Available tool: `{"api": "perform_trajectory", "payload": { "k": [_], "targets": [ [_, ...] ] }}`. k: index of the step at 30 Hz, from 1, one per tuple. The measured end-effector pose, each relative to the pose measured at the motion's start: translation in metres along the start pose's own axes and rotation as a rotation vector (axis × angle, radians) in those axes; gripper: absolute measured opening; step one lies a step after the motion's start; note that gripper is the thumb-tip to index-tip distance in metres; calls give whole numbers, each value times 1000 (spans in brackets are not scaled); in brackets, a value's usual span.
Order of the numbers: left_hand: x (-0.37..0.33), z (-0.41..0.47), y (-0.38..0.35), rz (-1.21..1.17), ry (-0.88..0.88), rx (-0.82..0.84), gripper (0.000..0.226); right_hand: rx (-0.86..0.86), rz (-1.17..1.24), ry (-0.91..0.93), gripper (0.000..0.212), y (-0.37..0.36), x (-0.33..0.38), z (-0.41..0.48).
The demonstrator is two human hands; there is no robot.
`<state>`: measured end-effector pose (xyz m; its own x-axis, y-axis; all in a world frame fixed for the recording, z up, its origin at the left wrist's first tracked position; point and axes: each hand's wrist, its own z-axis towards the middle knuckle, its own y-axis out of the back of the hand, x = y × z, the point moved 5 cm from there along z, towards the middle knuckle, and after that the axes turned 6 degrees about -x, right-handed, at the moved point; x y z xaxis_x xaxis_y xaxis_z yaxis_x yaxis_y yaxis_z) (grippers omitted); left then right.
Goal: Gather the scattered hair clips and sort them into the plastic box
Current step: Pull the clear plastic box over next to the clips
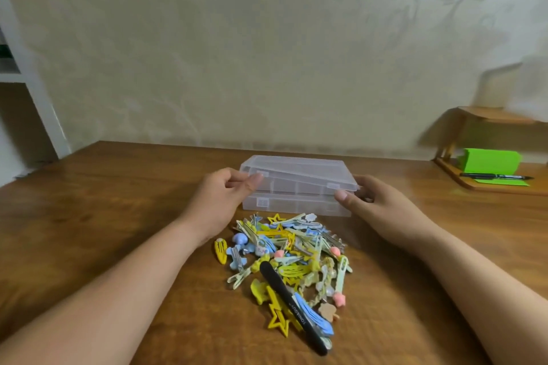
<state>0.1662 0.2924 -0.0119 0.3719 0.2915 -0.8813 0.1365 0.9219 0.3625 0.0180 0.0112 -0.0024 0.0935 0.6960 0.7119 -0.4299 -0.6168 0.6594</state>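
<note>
A person's left hand (221, 195) pinches the near left corner of the lid (299, 170) of a clear plastic box (296, 204). Its fingers (253, 182) are drawn narrow, with the thumb on the front edge. The lid stands tilted, its front edge lifted off the base, and the box's long axis runs straight across between the two hands. At the other end the right hand (376, 204) grips the near right corner, fingers (344, 195) curled round the side and thumb just under the lid's rim. The hair clips (296, 249), yellow, blue and pale green with a long black item (284, 296) among them, lie heaped on the wooden surface (118, 201). The heap sits just behind both sets of fingers, toward the person and between the forearms, about equally near either hand. Whether any clip is already inside cannot be told through the cloudy plastic. Swinging the lid fully open looks to be the step in hand.
</note>
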Motion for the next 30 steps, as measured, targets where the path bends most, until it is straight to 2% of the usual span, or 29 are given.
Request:
{"api": "perform_trajectory", "payload": {
  "k": [2, 6, 11, 16, 21, 24, 28, 30],
  "targets": [
    [-2, -2, -1, 23, -15, -21, 44, -34, -21, 13, 53, -2, -2, 1],
    [-7, -5, -2, 90, -59, 24, 50, -112, -88, 14, 37, -2, 2, 0],
    [-7, -5, -7, 33, -84, 70, 44, -171, -122, 47, 42, -1, 4, -3],
    [1, -1, -4, 97, -63, 25, 66, -164, -134, 61, 52, -2, 5, -3],
    [1, -1, -5, 154, -76, 43, 42, -167, -156, 59, 50, -2, 3, -4],
    [1, 0, -7, 152, -84, 52, 41, -157, -168, 64, 50, -3, 3, -2],
    [0, 2, -6, 65, -49, 56, 46, -185, -99, 57, 83, -1, 3, -2],
    [1, 3, -6, 37, -27, 74, 47, -213, -42, 81, 84, 4, 4, 0]
  ]
}}
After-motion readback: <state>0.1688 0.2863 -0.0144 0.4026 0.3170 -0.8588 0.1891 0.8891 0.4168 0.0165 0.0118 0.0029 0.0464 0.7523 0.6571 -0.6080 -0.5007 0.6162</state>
